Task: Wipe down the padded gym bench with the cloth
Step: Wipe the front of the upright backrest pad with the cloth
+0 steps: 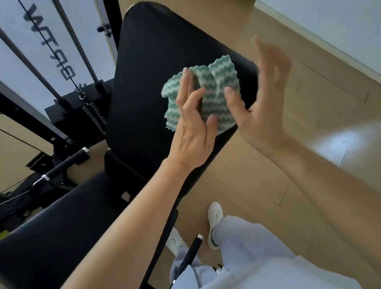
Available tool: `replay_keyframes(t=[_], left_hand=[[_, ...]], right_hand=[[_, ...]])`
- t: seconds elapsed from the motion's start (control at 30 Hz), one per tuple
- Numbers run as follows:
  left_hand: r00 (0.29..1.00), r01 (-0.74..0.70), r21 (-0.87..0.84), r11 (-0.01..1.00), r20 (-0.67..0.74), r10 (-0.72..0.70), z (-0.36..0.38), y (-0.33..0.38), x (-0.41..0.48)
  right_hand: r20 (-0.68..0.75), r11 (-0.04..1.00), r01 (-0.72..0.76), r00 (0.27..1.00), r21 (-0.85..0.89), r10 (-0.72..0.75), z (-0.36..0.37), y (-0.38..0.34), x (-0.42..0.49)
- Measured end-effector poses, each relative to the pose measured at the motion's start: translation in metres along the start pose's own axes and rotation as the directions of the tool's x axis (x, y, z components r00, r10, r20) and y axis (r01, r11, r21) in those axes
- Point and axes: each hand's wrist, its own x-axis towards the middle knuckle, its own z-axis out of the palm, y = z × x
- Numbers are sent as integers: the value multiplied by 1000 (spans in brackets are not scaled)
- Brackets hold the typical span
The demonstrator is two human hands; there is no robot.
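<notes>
Your left hand (194,130) is pinching the green-and-white wavy cloth (211,82) | the cloth is lying under its fingers on the black padded bench (156,56) | the pad's long axis is running away beyond your fingertips | your right hand (261,106) is hovering spread, just beside

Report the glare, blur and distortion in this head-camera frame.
Head view: a white glare patch on the pale wooden floor; the right hand is motion-blurred at its fingers; the green-and-white wavy-striped cloth over the black padded bench is sharp; the wide-angle lens bends straight lines near the frame's edges.
</notes>
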Motion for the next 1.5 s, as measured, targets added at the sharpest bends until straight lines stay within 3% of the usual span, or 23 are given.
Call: replay_keyframes(t=[0.07, 0.1, 0.2, 0.3, 0.37, 0.53, 0.67, 0.77, 0.87, 1.0, 1.1, 1.2, 1.27, 1.33, 1.43, 1.5], left_hand=[[992, 121, 64, 991, -46, -118, 1, 0, -8], [985, 170, 147, 974, -67, -161, 3, -2, -14], [962, 274, 340, 900, -92, -258, 13, -8, -33], [950, 307, 448, 839, -96, -297, 18, -17, -39], [951, 301, 472, 829, -83, -298, 11, -25, -30], [955, 278, 521, 807, -57, -292, -32, -55, 15], [961, 253, 574, 778, -60, -269, -73, -81, 54], [949, 302, 557, 774, -94, -302, -86, -88, 73], [926, 372, 521, 768, -157, -343, -74, -81, 69], [885, 464, 453, 761, -201, -420, -36, -61, 25], [870, 491, 375, 786, -166, -465, -3, -34, -22], [853, 522, 264, 811, -132, -505, 9, -7, -59], [832, 544, 121, 830, -203, -516, 0, -2, -68], [800, 560, 40, 828, -285, -527, -18, -9, -62], [815, 568, 176, 804, -253, -521, -41, -22, -42], [851, 520, 268, 811, -244, -465, -51, -23, -30]], right_hand=[[113, 943, 325, 942, -77, -315, 2, -13, 12], [224, 909, 410, 895, -77, -385, 7, -16, 16], [574, 803, 550, 743, -232, -344, 15, -10, 18], [788, 534, 750, 573, -391, -227, 17, 4, 22], [818, 402, 796, 550, -452, -170, 23, 4, 28], [812, 283, 827, 547, -486, -206, 59, -5, 76], [796, 329, 796, 580, -508, -172, 91, -21, 126], [778, 417, 746, 614, -519, -131, 106, -32, 154], [775, 417, 748, 615, -516, -144, 106, -30, 151], [859, 269, 863, 481, -429, -174, 81, -19, 115], [907, 225, 909, 389, -350, -161, 58, -14, 83], [926, 248, 928, 329, -280, -186, 40, -9, 55], [928, 326, 920, 300, -219, -223, 29, -5, 43], [892, 431, 884, 333, -183, -305, 25, -6, 38], [793, 571, 804, 452, -164, -408, 28, -6, 41], [762, 683, 719, 513, -130, -395, 29, -10, 50]])
